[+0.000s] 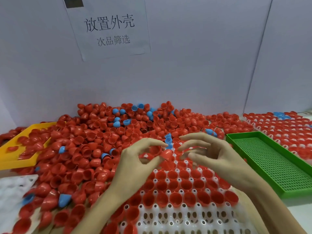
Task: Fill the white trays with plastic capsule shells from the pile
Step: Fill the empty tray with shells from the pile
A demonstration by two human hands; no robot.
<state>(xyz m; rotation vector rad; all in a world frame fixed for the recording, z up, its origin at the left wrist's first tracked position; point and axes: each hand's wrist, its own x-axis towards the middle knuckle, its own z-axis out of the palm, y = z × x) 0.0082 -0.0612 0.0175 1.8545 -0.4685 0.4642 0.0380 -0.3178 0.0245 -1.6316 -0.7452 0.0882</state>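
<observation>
— Left hand (135,159) pinches a red shell (167,154) between thumb and fingers, right over the far rows of our white tray (170,218); the right hand (207,154) hovers beside it with fingers loosely curled, and we cannot tell whether it holds anything.

— How far along are we?

— Middle rows are seated with red shells; the near rows stand bare. Another tray (276,129) at far right looks full; a white one (13,184) at left waits; the pile (101,132) remains large, so we judge plenty is left.
</observation>
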